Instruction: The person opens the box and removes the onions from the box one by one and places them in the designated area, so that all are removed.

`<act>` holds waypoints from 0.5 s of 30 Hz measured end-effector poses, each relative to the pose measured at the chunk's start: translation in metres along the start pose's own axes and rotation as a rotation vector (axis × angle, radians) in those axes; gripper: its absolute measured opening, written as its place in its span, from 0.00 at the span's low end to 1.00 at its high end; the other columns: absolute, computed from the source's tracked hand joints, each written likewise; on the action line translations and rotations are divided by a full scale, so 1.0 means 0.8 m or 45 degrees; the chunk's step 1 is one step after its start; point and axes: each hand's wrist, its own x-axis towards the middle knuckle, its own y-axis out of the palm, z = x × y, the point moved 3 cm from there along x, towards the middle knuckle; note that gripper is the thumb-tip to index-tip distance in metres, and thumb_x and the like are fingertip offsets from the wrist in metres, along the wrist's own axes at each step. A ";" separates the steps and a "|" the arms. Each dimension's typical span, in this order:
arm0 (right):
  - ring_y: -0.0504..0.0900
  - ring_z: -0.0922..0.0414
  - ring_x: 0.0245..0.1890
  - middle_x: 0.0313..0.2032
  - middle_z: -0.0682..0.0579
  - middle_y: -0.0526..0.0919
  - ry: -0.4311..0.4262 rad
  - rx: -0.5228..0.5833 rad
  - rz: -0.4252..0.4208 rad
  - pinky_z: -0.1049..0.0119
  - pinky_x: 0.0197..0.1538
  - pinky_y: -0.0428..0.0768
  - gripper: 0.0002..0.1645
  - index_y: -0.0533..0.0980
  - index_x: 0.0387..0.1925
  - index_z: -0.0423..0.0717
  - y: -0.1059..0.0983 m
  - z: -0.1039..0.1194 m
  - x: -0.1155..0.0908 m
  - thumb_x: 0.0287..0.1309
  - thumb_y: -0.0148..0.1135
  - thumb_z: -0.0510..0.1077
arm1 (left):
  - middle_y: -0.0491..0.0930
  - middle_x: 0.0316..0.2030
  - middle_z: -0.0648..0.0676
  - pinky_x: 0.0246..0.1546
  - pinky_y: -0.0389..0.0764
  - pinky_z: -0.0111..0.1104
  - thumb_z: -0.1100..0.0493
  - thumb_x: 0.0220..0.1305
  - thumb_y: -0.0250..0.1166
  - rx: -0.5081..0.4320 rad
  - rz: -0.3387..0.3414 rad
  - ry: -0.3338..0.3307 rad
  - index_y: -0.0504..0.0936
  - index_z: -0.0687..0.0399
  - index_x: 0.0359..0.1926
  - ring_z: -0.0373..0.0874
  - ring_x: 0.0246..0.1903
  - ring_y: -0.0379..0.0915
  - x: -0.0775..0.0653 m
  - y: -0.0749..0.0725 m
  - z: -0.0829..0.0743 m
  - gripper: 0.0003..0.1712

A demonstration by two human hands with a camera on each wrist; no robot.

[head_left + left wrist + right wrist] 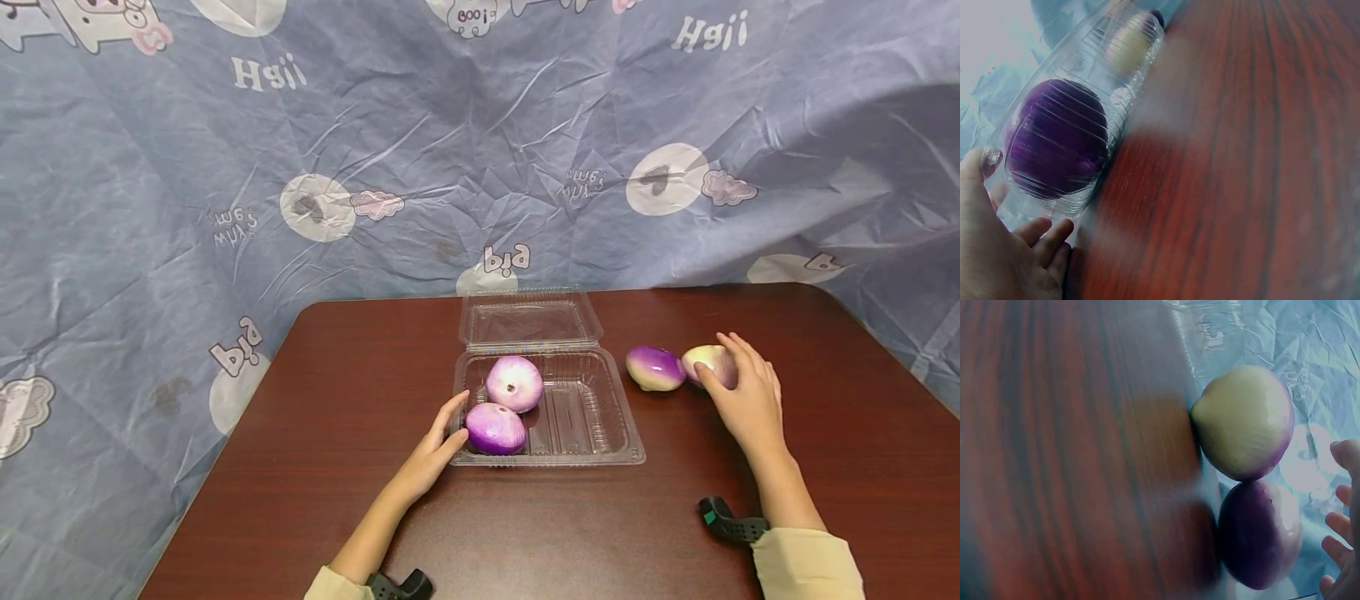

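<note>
Two purple-and-white onions, a rear onion (pixel 514 384) and a front onion (pixel 495 429), sit in the left part of a clear plastic box (pixel 622 417) with its lid (pixel 531 323) folded back. At the box's left side is my left hand (pixel 427 458), its fingertips right at the rim and its fingers loosely spread. Two more onions lie right of the box, side by side: a left onion (pixel 656 368) and a right onion (pixel 708 365). My right hand (pixel 750 400) reaches over the right onion with parted fingers; in the right wrist view the fingers (pixel 1338 528) stand apart from it.
The dark red-brown table (pixel 337 400) has its back edge against a blue printed cloth (pixel 420 150). Black wrist straps (pixel 731 523) and pale sleeves (pixel 806 562) show on the arms. The box's right half holds no onion.
</note>
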 end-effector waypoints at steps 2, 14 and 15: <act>0.55 0.40 0.66 0.65 0.39 0.60 -0.029 -0.008 0.000 0.43 0.68 0.38 0.33 0.62 0.63 0.45 -0.002 0.009 0.000 0.59 0.55 0.51 | 0.45 0.70 0.61 0.67 0.41 0.55 0.59 0.69 0.45 -0.001 0.003 0.000 0.46 0.52 0.70 0.52 0.70 0.35 0.000 0.000 0.001 0.31; 0.57 0.43 0.66 0.65 0.43 0.61 -0.136 0.029 0.014 0.48 0.70 0.38 0.31 0.65 0.61 0.47 -0.008 0.065 -0.002 0.57 0.57 0.51 | 0.46 0.70 0.60 0.67 0.41 0.54 0.59 0.69 0.45 0.002 -0.001 0.004 0.46 0.52 0.70 0.51 0.70 0.36 0.001 0.000 0.003 0.31; 0.58 0.43 0.66 0.65 0.44 0.61 -0.149 0.026 0.016 0.49 0.70 0.39 0.31 0.65 0.61 0.47 -0.007 0.070 -0.003 0.57 0.57 0.51 | 0.46 0.70 0.60 0.67 0.41 0.54 0.59 0.69 0.45 0.002 -0.001 0.005 0.46 0.53 0.70 0.52 0.70 0.36 0.001 0.000 0.003 0.31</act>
